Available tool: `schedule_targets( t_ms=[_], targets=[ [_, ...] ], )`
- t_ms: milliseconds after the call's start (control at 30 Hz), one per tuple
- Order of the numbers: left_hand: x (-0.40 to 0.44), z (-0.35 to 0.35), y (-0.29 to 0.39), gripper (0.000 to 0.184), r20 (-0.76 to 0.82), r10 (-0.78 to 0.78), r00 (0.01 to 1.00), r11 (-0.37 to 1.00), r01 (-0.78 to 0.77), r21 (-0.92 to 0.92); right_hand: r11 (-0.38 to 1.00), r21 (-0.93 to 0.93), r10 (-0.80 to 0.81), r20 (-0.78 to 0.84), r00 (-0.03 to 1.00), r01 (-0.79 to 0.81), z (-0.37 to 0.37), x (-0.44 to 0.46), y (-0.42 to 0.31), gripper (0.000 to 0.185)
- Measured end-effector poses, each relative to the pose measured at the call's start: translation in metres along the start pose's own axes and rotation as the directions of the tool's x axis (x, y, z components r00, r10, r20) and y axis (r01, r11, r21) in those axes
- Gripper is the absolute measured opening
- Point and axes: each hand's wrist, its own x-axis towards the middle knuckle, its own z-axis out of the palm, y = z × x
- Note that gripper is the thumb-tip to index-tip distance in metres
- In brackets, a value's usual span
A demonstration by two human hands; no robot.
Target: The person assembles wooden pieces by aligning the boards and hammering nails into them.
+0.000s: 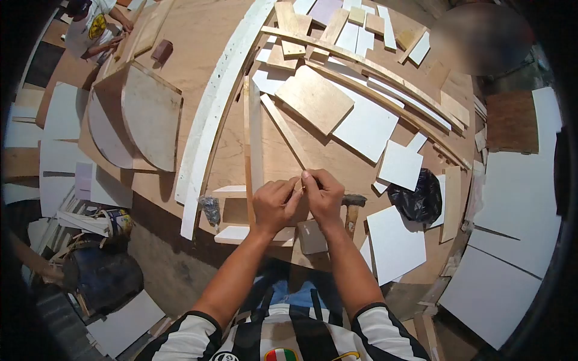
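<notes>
A narrow wooden strip [284, 132] runs from the upper left down to my fingertips, over the plywood table [226, 171]. My right hand [324, 195] is closed, thumb and index finger pinched at the strip's near end. Close beside it, my left hand [274, 203] is also closed; its fingertips meet at something too small to make out. Just right of my right hand lies a hammer [353, 212] with a wooden handle. Below my hands sits a small block [312, 236]. A white-edged wooden frame [235, 210] lies partly behind my left hand.
White panels [367, 126], boards [314, 99] and long battens [385, 69] cover the table's far right. A black plastic bag [415, 195] lies right. A long white board [220, 102] crosses the left, near a curved wooden piece [150, 117]. Another person [93, 30] works at upper left.
</notes>
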Motion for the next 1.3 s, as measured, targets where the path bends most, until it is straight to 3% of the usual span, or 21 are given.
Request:
schedule_targets(
  t_ms=[133, 233, 300, 367, 433, 467, 533, 567, 633, 667, 700, 767, 833, 900, 933, 967, 1033, 1067, 1100, 1167, 1300],
  targets=[
    [-0.002, 0.007, 0.003, 0.023, 0.014, -0.048, 0.999, 0.998, 0.048, 0.033, 0.997, -0.08, 0.023, 0.065, 0.998, -0.018, -0.011, 0.007, 0.003, 0.02],
    [-0.002, 0.01, 0.004, 0.023, -0.004, -0.035, 0.999, 0.998, 0.036, 0.045, 0.986, -0.105, 0.138, 0.099, 0.985, -0.128, -0.018, 0.015, 0.014, 0.02],
    [-0.001, 0.01, 0.0, 0.023, 0.021, -0.055, 0.998, 0.997, 0.054, 0.06, 0.971, -0.004, 0.237, 0.126, 0.963, -0.238, -0.021, 0.022, 0.018, 0.019],
    [-0.003, 0.014, -0.007, 0.023, 0.037, -0.082, 0.996, 0.993, 0.079, 0.084, 0.969, -0.062, 0.245, 0.209, 0.947, -0.237, -0.03, 0.026, 0.016, 0.026],
    [-0.005, 0.019, -0.014, 0.023, -0.033, -0.324, 0.946, 0.931, 0.312, -0.187, 0.966, -0.12, 0.256, 0.271, 0.928, -0.231, -0.034, 0.022, 0.009, 0.037],
    [-0.004, 0.02, -0.017, 0.023, -0.052, -0.331, 0.942, 0.931, 0.317, -0.179, 0.98, -0.192, 0.116, 0.325, 0.939, -0.054, -0.032, 0.023, 0.006, 0.05],
    [0.003, 0.016, -0.01, 0.026, 0.071, -0.653, 0.754, 0.662, 0.614, -0.43, 0.926, -0.295, -0.076, 0.464, 0.882, 0.234, -0.035, 0.014, 0.004, 0.078],
    [0.006, 0.01, -0.009, 0.026, 0.048, -0.665, 0.746, 0.662, 0.617, -0.426, 0.93, -0.277, -0.082, 0.485, 0.871, 0.242, -0.03, 0.012, 0.002, 0.078],
    [0.013, 0.003, -0.002, 0.027, 0.096, -0.771, 0.63, 0.546, 0.73, -0.411, 0.747, -0.439, -0.187, 0.582, 0.791, 0.499, -0.026, 0.006, -0.01, 0.074],
    [0.017, -0.002, 0.003, 0.025, 0.086, -0.8, 0.594, 0.519, 0.757, -0.397, 0.754, -0.391, -0.273, 0.545, 0.793, 0.528, -0.017, 0.007, 0.007, 0.064],
    [0.017, -0.002, -0.002, 0.025, 0.087, -0.8, 0.594, 0.519, 0.757, -0.397, 0.754, -0.391, -0.272, 0.545, 0.793, 0.528, -0.012, 0.008, 0.025, 0.064],
    [0.011, -0.004, -0.017, 0.023, -0.149, -0.72, 0.678, 0.671, 0.623, -0.402, 0.956, -0.231, -0.062, 0.44, 0.896, 0.179, -0.003, 0.016, 0.054, 0.058],
    [0.005, -0.01, -0.029, 0.023, -0.094, -0.752, 0.652, 0.637, 0.682, -0.359, 0.953, -0.222, -0.102, 0.409, 0.907, 0.207, 0.002, 0.028, 0.044, 0.056],
    [0.007, -0.014, -0.053, 0.022, -0.481, -0.498, 0.722, 0.828, 0.56, -0.018, 0.985, -0.123, -0.042, 0.491, 0.87, 0.117, 0.015, 0.049, 0.052, 0.053],
    [0.011, -0.014, -0.062, 0.027, -0.481, -0.527, 0.7, 0.832, 0.54, -0.126, 0.994, -0.065, -0.044, 0.473, 0.88, 0.084, 0.028, 0.054, 0.055, 0.039],
    [0.012, -0.01, -0.077, 0.027, -0.489, -0.529, 0.694, 0.829, 0.546, -0.122, 0.995, -0.059, -0.044, 0.482, 0.875, 0.083, 0.034, 0.061, 0.063, 0.039],
    [0.014, -0.006, -0.102, 0.033, -0.328, -0.652, 0.684, 0.757, 0.559, -0.338, 0.998, -0.054, 0.022, 0.545, 0.838, 0.009, 0.042, 0.074, 0.077, 0.048],
    [0.016, -0.009, -0.107, 0.04, -0.214, -0.696, 0.685, 0.705, 0.597, -0.384, 0.999, 0.031, -0.008, 0.533, 0.846, -0.01, 0.044, 0.077, 0.079, 0.045],
    [0.018, -0.012, -0.114, 0.04, -0.218, -0.699, 0.681, 0.703, 0.599, -0.383, 0.999, 0.032, -0.008, 0.539, 0.842, -0.011, 0.044, 0.078, 0.083, 0.045],
    [0.021, -0.02, -0.128, 0.043, 0.104, -0.747, 0.656, 0.516, 0.672, -0.531, 0.999, 0.041, 0.005, 0.537, 0.844, -0.032, 0.045, 0.081, 0.094, 0.042],
    [0.035, -0.026, -0.125, 0.047, 0.181, -0.768, 0.614, 0.544, 0.775, -0.32, 1.0, -0.009, 0.007, 0.588, 0.809, -0.002, 0.043, 0.089, 0.093, 0.053]
  ],
)
